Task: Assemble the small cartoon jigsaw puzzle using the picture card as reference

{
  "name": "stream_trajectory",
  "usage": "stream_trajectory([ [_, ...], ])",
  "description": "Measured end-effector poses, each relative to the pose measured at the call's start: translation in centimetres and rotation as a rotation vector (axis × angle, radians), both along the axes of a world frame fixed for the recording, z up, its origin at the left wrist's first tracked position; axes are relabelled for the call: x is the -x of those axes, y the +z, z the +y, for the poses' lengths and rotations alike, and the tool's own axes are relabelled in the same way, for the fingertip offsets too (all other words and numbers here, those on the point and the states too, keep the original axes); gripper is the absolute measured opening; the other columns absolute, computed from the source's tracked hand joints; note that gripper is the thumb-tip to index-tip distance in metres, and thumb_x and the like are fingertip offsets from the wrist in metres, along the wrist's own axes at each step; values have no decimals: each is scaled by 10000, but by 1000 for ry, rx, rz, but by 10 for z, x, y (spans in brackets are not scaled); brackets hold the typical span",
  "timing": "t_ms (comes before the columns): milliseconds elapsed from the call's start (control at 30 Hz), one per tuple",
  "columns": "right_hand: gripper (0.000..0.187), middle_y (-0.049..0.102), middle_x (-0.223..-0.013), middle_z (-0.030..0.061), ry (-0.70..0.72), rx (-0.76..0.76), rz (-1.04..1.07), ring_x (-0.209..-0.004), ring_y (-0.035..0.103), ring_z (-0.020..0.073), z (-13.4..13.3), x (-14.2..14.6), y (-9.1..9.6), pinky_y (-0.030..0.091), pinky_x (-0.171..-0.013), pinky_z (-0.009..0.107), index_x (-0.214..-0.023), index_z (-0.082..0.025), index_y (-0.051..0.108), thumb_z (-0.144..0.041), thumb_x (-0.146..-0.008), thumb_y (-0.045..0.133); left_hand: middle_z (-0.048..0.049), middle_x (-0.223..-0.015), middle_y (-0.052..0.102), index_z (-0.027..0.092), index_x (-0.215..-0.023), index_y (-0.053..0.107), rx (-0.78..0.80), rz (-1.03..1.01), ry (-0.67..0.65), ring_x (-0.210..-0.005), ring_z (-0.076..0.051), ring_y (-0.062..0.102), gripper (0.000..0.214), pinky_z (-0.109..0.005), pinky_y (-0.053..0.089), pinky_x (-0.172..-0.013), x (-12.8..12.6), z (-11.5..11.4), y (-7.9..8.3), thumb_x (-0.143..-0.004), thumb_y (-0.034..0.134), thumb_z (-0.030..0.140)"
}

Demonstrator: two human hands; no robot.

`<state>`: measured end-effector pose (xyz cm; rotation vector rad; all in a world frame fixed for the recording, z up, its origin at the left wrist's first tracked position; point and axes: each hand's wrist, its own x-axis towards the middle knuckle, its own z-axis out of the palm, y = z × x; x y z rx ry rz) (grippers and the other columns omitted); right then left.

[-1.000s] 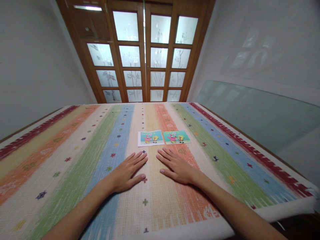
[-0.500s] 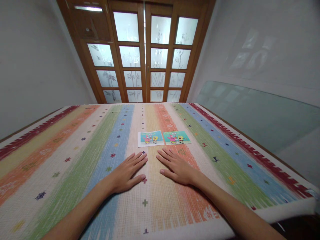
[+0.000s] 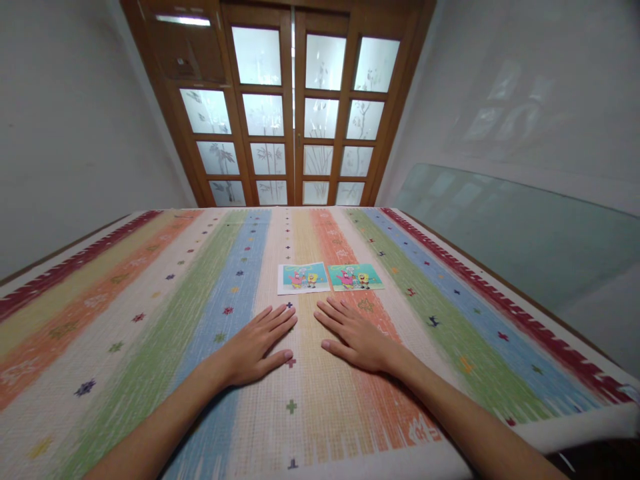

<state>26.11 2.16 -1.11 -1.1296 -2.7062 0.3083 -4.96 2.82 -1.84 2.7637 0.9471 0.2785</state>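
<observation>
My left hand [image 3: 257, 347] lies flat on the striped tablecloth [image 3: 165, 333], palm down, fingers spread and holding nothing. Opposite it, my right hand [image 3: 355, 337] also rests palm down with its fingers stretched out. Just beyond the fingertips are two cartoon picture cards lying side by side, apart from both hands. The left card [image 3: 303, 277] has a white border and shows a pink starfish and a yellow sponge figure. A similar scene on a teal ground fills the right card [image 3: 355, 277], whose left edge sits close to the first.
The cloth-covered table reaches back toward wooden doors [image 3: 295, 87] with frosted glass panes. A pale green glass panel [image 3: 500, 227] leans along the right wall [image 3: 550, 100]. A plain wall [image 3: 60, 120] stands on the left.
The view has shifted very slightly. Both hands and both cards keep their places on the cloth.
</observation>
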Motion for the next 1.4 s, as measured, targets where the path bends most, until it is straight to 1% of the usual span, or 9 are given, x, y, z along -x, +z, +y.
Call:
stream_trajectory([
  [333, 660, 264, -1682, 124, -8, 6, -1, -1575, 185, 321, -1, 0, 0, 187, -1281, 564, -1610, -186, 357, -546, -1061, 418, -84, -1685, 258, 277, -1650, 197, 19, 4, 11, -1567, -284, 219, 688, -537, 170, -1287, -2, -1, 5, -1066, 407, 573],
  [533, 643, 267, -1685, 101, -3, -14, 13, -1577, 187, 309, 0, -1, -3, 199, -1276, 571, -1621, -232, 330, -543, -1064, 416, -87, -1686, 252, 274, -1652, 183, 27, 9, 9, -1569, -282, 214, 689, -540, 168, -1286, -2, -2, 5, -1069, 406, 565],
  [667, 641, 268, -1681, 104, -5, -19, 21, -1577, 187, 315, 0, -1, -3, 202, -1273, 584, -1617, -228, 343, -543, -1063, 415, -81, -1686, 250, 279, -1651, 187, 35, 15, 14, -1570, -284, 206, 688, -549, 168, -1285, -2, -2, 5, -1067, 403, 571],
  [800, 648, 274, -1676, 120, -1, -5, 5, -1576, 182, 321, 0, 0, -1, 192, -1275, 586, -1610, -193, 359, -546, -1067, 391, -85, -1688, 244, 275, -1654, 177, 33, 22, 11, -1572, -288, 202, 691, -556, 169, -1284, -2, -1, 6, -1068, 394, 571],
  [1067, 647, 270, -1685, 98, -7, -2, 9, -1579, 180, 305, 1, -1, -2, 183, -1282, 563, -1617, -231, 344, -553, -1060, 418, -62, -1691, 241, 314, -1657, 134, 11, -4, 0, -1571, -286, 208, 693, -545, 176, -1285, -1, -1, 4, -1070, 406, 562],
  [1267, 659, 266, -1689, 105, -3, 4, -6, -1581, 172, 305, 1, -1, -2, 173, -1285, 556, -1615, -213, 348, -572, -1064, 386, -72, -1690, 241, 300, -1657, 148, 21, 3, 3, -1570, -288, 209, 698, -551, 172, -1284, -2, -1, 4, -1067, 416, 560],
  [1400, 657, 281, -1684, 110, -2, -5, 8, -1580, 181, 303, 0, -1, -2, 181, -1284, 549, -1614, -211, 350, -563, -1062, 404, -71, -1690, 235, 311, -1657, 136, 19, -9, 1, -1568, -289, 208, 701, -545, 176, -1283, -2, -1, 3, -1066, 425, 554],
])
